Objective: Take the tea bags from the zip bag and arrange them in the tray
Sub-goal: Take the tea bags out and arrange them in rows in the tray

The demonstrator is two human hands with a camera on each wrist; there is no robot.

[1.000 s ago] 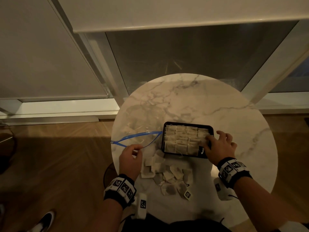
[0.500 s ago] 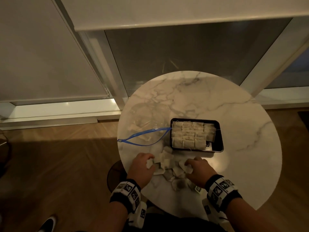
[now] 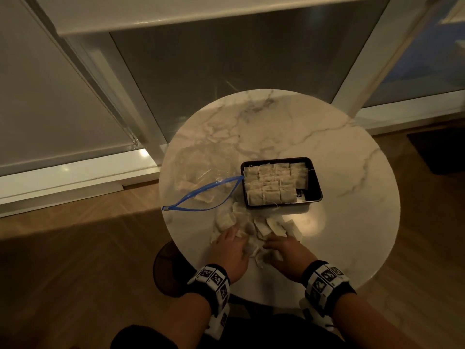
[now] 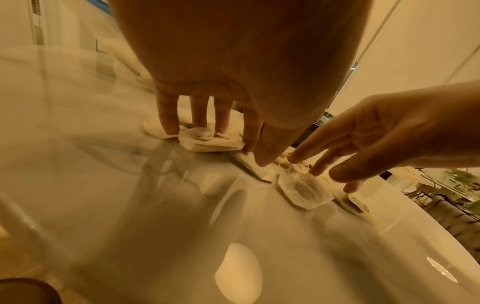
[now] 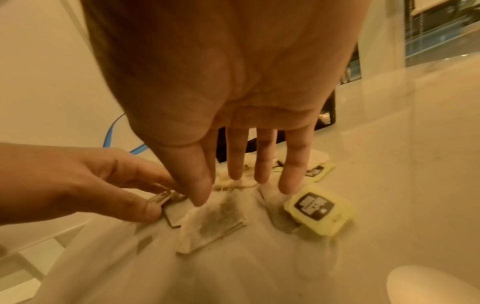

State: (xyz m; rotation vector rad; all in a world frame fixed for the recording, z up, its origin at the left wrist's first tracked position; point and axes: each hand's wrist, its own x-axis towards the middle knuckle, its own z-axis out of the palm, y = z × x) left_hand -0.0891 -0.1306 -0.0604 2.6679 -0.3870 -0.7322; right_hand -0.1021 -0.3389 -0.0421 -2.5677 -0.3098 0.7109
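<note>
Head view: both hands are low over a loose pile of tea bags (image 3: 261, 226) on the round marble table (image 3: 352, 197).
Left hand (image 3: 230, 250): fingers straight, tips pressing on bags in the left wrist view; nothing gripped.
Right hand (image 3: 285, 253): fingers spread and straight above the bags, holding nothing; contact unclear.
Tray (image 3: 315, 187): black, beyond the pile, packed with rows of bags; its near right corner is bare.
Zip bag (image 3: 201, 177): clear, blue-edged mouth open, left of the tray; contents hard to make out.
Yellow tag (image 5: 318, 207): print blurred.
</note>
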